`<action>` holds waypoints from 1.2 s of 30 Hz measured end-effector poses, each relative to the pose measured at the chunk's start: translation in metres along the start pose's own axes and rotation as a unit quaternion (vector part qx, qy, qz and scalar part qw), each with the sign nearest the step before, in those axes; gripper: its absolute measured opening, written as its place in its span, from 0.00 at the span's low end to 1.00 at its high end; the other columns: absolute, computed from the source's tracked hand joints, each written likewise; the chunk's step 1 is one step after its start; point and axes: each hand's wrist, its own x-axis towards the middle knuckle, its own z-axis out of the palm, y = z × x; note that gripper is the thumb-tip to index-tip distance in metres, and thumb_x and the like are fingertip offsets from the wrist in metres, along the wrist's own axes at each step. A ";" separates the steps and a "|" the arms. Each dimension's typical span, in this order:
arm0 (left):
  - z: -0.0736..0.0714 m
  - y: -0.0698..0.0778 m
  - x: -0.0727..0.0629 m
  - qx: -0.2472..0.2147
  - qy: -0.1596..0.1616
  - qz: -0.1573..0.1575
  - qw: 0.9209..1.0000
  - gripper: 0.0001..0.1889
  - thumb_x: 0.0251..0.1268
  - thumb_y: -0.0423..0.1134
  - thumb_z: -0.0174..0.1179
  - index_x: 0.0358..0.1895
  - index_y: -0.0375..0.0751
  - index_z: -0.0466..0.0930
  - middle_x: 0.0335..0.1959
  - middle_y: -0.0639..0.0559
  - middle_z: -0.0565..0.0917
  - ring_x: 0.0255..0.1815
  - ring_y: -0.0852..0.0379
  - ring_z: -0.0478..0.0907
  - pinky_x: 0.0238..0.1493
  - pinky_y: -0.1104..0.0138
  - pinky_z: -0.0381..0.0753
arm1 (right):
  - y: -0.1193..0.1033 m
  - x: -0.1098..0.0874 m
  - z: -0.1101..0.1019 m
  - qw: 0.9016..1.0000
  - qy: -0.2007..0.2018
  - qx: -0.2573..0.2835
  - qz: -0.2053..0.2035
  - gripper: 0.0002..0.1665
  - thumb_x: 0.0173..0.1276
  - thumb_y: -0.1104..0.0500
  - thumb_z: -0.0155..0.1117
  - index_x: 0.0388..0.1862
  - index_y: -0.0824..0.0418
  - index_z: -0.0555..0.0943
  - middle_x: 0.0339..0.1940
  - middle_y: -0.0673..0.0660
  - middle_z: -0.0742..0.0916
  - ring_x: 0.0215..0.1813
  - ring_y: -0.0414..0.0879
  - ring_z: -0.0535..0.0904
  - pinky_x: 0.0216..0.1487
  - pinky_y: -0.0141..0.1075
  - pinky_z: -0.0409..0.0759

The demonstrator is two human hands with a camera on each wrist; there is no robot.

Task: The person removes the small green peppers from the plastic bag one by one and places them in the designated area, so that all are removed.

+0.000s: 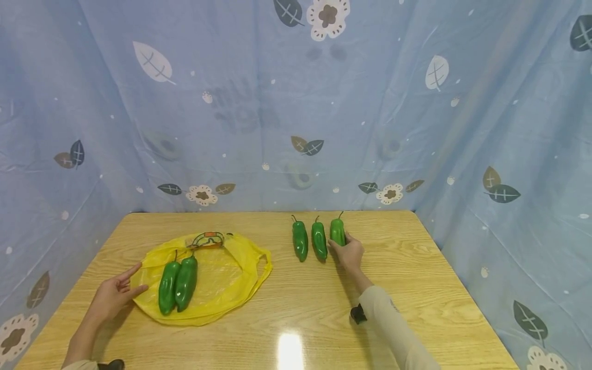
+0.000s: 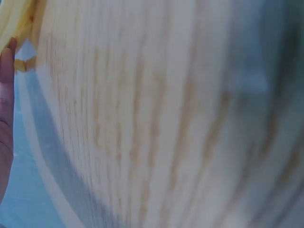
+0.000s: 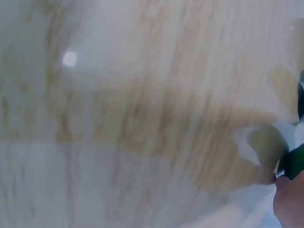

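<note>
My right hand [image 1: 349, 253] grips the lower end of a long green pepper [image 1: 337, 231] near the table's back edge. Its stem points away from me. To its left lie two more green peppers, a middle one [image 1: 319, 240] and an outer one [image 1: 300, 240]. My left hand [image 1: 111, 297] is at the left edge of a yellow plastic bag [image 1: 217, 303], thumb and fingers spread apart. Straight fingers [image 2: 6, 85] meet the yellow plastic in the left wrist view. Side by side on the bag rest two green peppers, a left one [image 1: 168, 288] and a right one [image 1: 186, 283].
Goggles or a similar item with an orange part [image 1: 210, 239] lie at the bag's back edge. One bag handle loop [image 1: 264, 262] points right. The wooden table [image 1: 287, 298] is enclosed behind and at both sides by a blue patterned curtain [image 1: 259, 118].
</note>
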 end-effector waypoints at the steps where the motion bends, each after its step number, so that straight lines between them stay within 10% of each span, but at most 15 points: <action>1: 0.000 0.000 0.000 0.005 0.001 0.002 1.000 0.37 0.64 0.45 0.64 0.70 0.30 0.60 0.33 0.28 0.78 0.23 0.62 0.67 0.22 0.67 0.69 | 0.000 0.001 -0.002 1.000 -0.003 0.002 0.004 0.37 0.57 0.60 0.74 0.59 0.80 0.71 0.50 0.75 0.82 0.47 0.65 0.82 0.46 0.50 0.83; 13: -0.003 0.001 0.003 0.008 -0.023 -0.006 1.000 0.38 0.65 0.48 0.62 0.71 0.29 0.57 0.60 0.16 0.63 0.53 0.30 0.73 0.39 0.52 0.79 | -0.005 0.006 -0.019 0.995 -0.004 0.090 0.032 0.37 0.62 0.60 0.70 0.63 0.78 0.68 0.62 0.73 0.74 0.64 0.64 0.71 0.61 0.48 0.73; 18: -0.002 0.000 0.003 0.011 -0.012 -0.005 1.000 0.38 0.65 0.48 0.63 0.71 0.30 0.58 0.42 0.25 0.78 0.31 0.54 0.73 0.31 0.65 0.74 | -0.009 0.001 -0.028 0.981 0.034 0.190 -0.020 0.28 0.66 0.66 0.64 0.61 0.79 0.70 0.61 0.72 0.75 0.64 0.63 0.72 0.60 0.40 0.73; 21: 0.000 -0.001 0.002 0.002 -0.003 -0.001 1.000 0.37 0.64 0.47 0.63 0.70 0.31 0.59 0.19 0.48 0.68 0.20 0.65 0.59 0.22 0.70 0.64 | -0.022 -0.010 -0.035 0.971 0.044 0.228 -0.058 0.23 0.66 0.71 0.61 0.58 0.80 0.72 0.59 0.73 0.76 0.62 0.64 0.73 0.57 0.37 0.74; 36: 0.003 0.000 0.000 -0.016 0.007 0.013 1.000 0.36 0.64 0.45 0.63 0.69 0.29 0.61 0.15 0.60 0.51 0.15 0.67 0.49 0.14 0.70 0.57 | -0.039 -0.062 -0.007 0.938 0.010 0.341 -0.058 0.23 0.65 0.75 0.59 0.59 0.79 0.71 0.61 0.73 0.75 0.63 0.62 0.71 0.55 0.29 0.76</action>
